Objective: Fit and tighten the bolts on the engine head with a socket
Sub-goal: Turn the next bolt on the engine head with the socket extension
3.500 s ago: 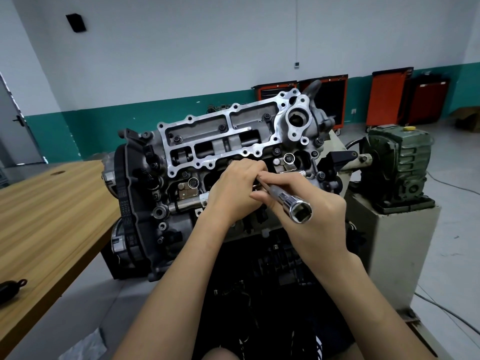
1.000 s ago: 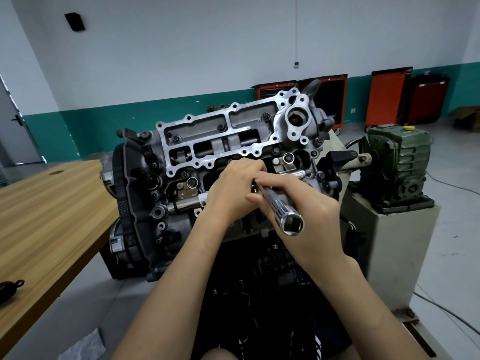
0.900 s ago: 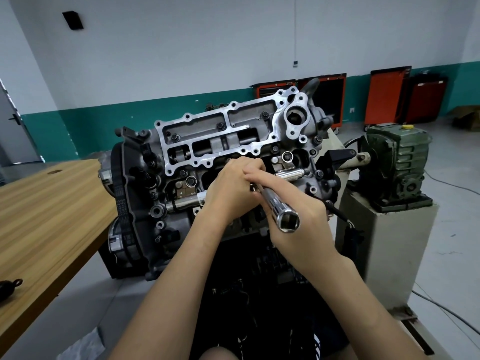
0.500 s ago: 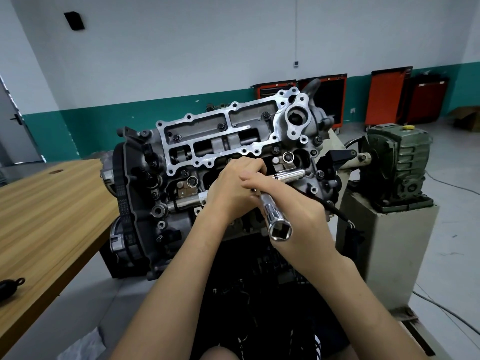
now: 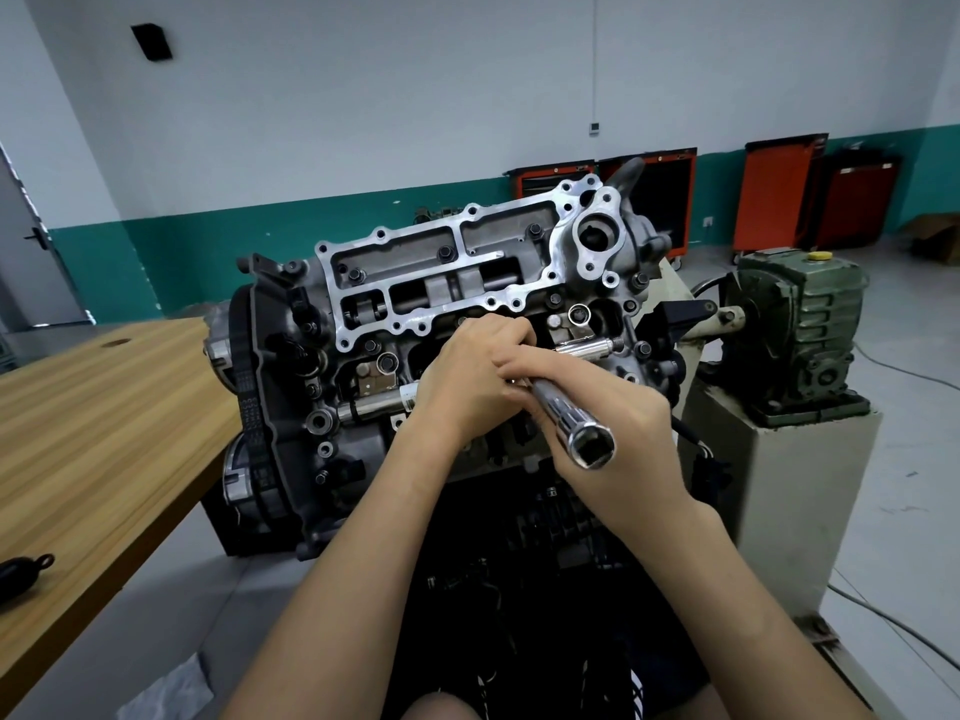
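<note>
Right grip (image 5: 641,439) curled round one socket (image 5: 563,410); left grip (image 5: 467,381) curled at tip (contents hidden); one engine head (image 5: 415,252).

Workshop surroundings
White wall (image 5: 467,96) carried a green lower band; wooden table (image 5: 104,407) stood left, orange cabinets (image 5: 779,194) behind.

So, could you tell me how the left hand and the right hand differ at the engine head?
The left hand curls its fingers at the socket tip, their hold hidden; the right hand grips the chrome socket along its shaft. The left hand lies over the engine head, the right hand nearer the camera. Both are bare and touching.
</note>
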